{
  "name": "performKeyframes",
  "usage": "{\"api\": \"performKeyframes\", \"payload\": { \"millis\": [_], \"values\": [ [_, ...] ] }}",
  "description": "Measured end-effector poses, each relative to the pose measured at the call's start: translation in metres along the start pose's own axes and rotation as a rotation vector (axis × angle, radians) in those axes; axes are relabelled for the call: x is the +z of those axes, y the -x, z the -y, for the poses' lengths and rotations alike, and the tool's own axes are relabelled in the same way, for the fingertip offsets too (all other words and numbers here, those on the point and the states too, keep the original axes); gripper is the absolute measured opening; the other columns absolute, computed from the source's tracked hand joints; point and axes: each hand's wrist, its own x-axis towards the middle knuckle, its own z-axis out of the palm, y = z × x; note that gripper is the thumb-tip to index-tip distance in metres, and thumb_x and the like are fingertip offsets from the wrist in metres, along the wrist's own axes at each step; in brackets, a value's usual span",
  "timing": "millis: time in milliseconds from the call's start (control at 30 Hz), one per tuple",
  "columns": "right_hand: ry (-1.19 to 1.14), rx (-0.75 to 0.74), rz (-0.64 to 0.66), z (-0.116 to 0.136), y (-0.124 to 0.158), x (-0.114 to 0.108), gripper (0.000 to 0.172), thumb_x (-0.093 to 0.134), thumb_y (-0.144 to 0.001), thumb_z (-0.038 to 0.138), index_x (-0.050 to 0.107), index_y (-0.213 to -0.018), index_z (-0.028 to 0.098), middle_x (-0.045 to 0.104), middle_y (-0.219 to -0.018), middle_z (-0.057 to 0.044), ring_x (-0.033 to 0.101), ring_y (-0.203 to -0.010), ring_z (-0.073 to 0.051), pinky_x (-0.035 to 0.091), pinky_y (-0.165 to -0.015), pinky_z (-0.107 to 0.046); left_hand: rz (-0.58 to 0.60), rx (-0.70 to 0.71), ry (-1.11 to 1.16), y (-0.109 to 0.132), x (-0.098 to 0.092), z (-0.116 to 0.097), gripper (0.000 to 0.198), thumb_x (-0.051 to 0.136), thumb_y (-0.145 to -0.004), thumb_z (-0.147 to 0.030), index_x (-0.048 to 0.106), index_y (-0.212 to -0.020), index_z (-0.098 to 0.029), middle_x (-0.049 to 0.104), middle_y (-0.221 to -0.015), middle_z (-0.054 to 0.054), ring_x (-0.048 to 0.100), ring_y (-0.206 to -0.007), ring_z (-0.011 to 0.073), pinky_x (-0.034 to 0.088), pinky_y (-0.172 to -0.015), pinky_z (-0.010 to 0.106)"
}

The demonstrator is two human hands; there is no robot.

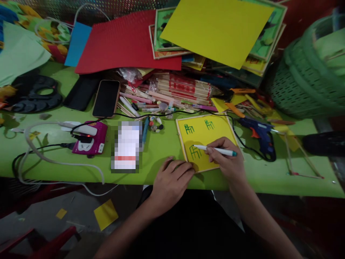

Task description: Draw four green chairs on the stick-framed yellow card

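A small yellow card (207, 135) edged with thin sticks lies on the green table (159, 154), with three green chair drawings on it. My right hand (226, 160) grips a white marker pen (215, 150) with a teal cap end, its tip touching the lowest chair drawing. My left hand (172, 180) lies flat on the table, fingers together, pressing the card's near left corner.
A blue glue gun (258, 135) lies right of the card, with a stick frame (302, 158) beyond. Two phones (106, 98), a pink charger (90, 138), cables, bundled sticks (183, 90), red (126, 43) and yellow (218, 28) sheets crowd the table. A green basket (309, 72) stands right.
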Motion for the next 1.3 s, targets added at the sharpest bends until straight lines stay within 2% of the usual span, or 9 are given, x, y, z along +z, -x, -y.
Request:
{"api": "performKeyframes", "payload": {
  "millis": [167,767,1300],
  "values": [
    [-0.043,0.002,-0.004,-0.0016,0.0017,-0.0037,0.017,0.079,-0.079,0.03,0.064,-0.078,0.021,0.068,-0.064,0.001,0.056,-0.045,-0.01,0.043,-0.042,-0.023,-0.015,0.001,0.003,-0.0005,-0.0002,-0.0002,0.018,0.062,-0.094,-0.017,0.07,-0.109,-0.023,0.076,-0.115,-0.003,0.065,-0.107,0.0163,0.044,-0.108,0.04],
    [0.044,0.003,0.038,-0.0063,0.0065,-0.0045,0.018,0.077,-0.081,0.032,0.062,-0.078,0.021,0.058,-0.057,0.004,0.05,-0.047,-0.011,0.036,-0.043,-0.023,0.02,-0.007,-0.008,0.0002,0.0003,-0.0001,0.019,0.063,-0.094,-0.018,0.07,-0.111,-0.024,0.075,-0.117,-0.003,0.063,-0.109,0.016,0.041,-0.112,0.039],
    [0.081,-0.021,0.086,-0.0017,0.0075,-0.004,0.017,0.075,-0.08,0.03,0.061,-0.075,0.021,0.059,-0.058,0.003,0.047,-0.046,-0.009,0.032,-0.043,-0.024,-0.001,0.0,-0.021,-0.0003,0.0002,-0.0001,0.016,0.063,-0.094,-0.019,0.071,-0.107,-0.024,0.076,-0.113,-0.002,0.063,-0.108,0.0153,0.042,-0.111,0.039]
  ]
}}
